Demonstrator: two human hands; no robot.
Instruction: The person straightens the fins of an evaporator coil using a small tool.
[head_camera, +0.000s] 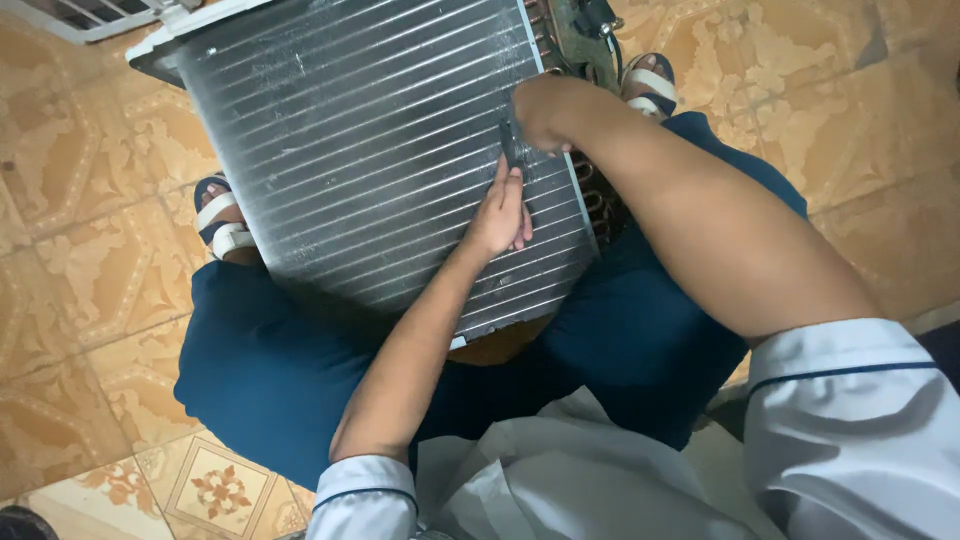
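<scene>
Two hands work the finned coil (380, 150): left hand (500, 215) presses flat, right hand (540, 110) pinches a dark comb-like tool (511, 150); fins likely bend easily, so gripping the frame edges seems safer.

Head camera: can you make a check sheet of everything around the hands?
Surface: finned coil, tilted between the knees.
Job's things: small dark tool, its tip on the fins.
Clutter: nothing seen.
Grippers: right hand grips the tool; left hand lies flat on the fins just below it.
Cables: black wires at the coil's top right corner; copper tube bends along the right edge.
Surroundings: patterned floor tiles, sandals, blue trousers.
</scene>
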